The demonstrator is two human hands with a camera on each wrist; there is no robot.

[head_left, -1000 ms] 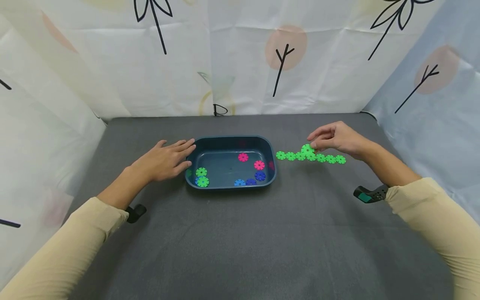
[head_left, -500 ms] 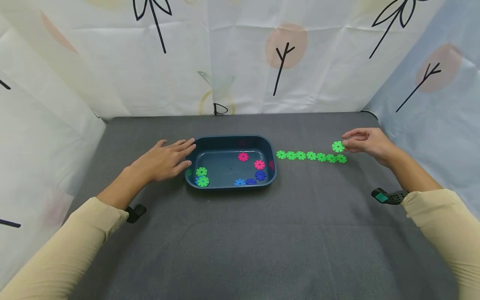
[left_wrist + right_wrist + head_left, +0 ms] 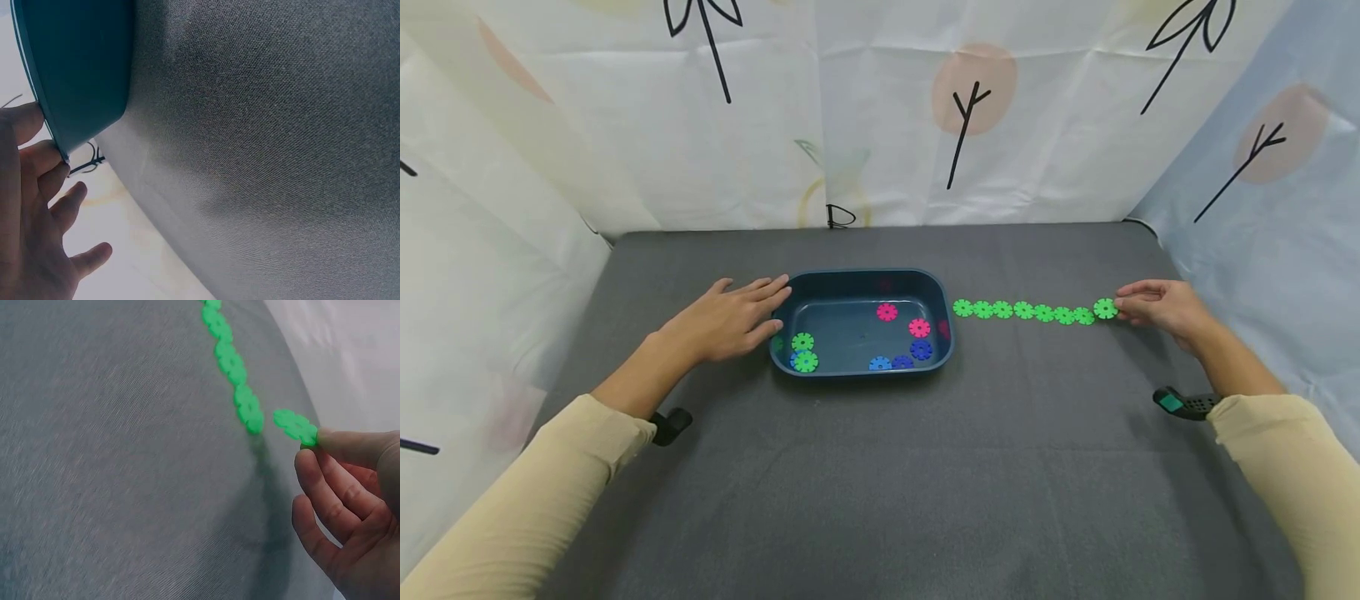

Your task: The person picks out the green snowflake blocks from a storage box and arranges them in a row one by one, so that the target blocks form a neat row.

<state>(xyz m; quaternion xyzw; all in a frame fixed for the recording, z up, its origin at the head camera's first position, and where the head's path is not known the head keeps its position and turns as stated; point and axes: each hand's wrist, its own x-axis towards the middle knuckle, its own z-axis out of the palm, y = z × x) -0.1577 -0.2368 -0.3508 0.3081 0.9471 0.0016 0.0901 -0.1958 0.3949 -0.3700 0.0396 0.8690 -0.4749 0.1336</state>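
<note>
My right hand (image 3: 1168, 310) pinches a green notched plastic disc (image 3: 1105, 309) by its edge between thumb and fingertips. The right wrist view shows this disc (image 3: 296, 427) held just above the cloth, apart from the end of a row of green discs (image 3: 249, 409). In the head view that row (image 3: 1023, 310) runs rightward from beside the tray. My left hand (image 3: 730, 323), its fingers extended, touches the left rim of the dark blue tray (image 3: 861, 374). The left wrist view has fingertips against the tray's rim (image 3: 81, 69) and other fingers spread.
Inside the tray lie two pink discs (image 3: 887, 312), several blue discs (image 3: 921, 349) and two green discs (image 3: 802, 342). Grey cloth covers the table (image 3: 880, 483). A white patterned curtain (image 3: 880, 117) hangs behind and along both sides.
My right hand has carried its green disc rightward from above the row's middle, then lowered it close to the row's right end. The left hand has stayed at the tray.
</note>
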